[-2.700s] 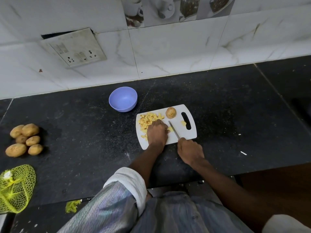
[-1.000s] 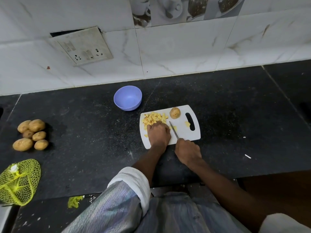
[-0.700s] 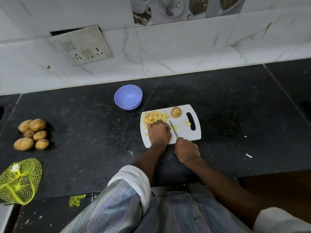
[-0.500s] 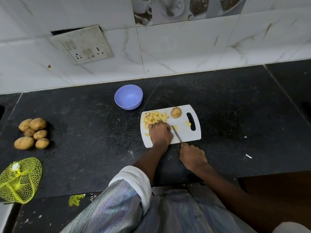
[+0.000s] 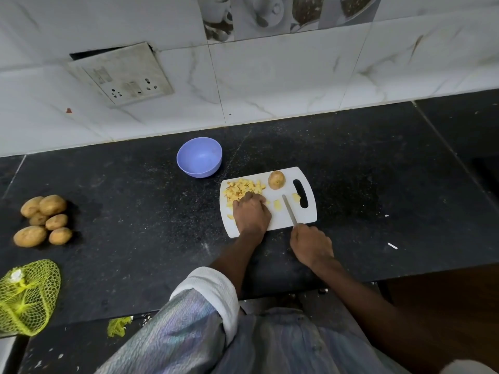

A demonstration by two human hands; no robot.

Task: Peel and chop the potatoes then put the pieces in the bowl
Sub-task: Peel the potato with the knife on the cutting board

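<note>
potato pieces [image 5: 243, 189] piled on the cutting board [image 5: 280, 222], left hand [image 5: 251, 213] curled over them. right hand [image 5: 312, 245], gripping the knife [image 5: 289, 210], has just pulled back off the cut, so chopping pauses. bowl [image 5: 199, 157] empty; one unpeeled potato [image 5: 276, 180] waits.
</note>
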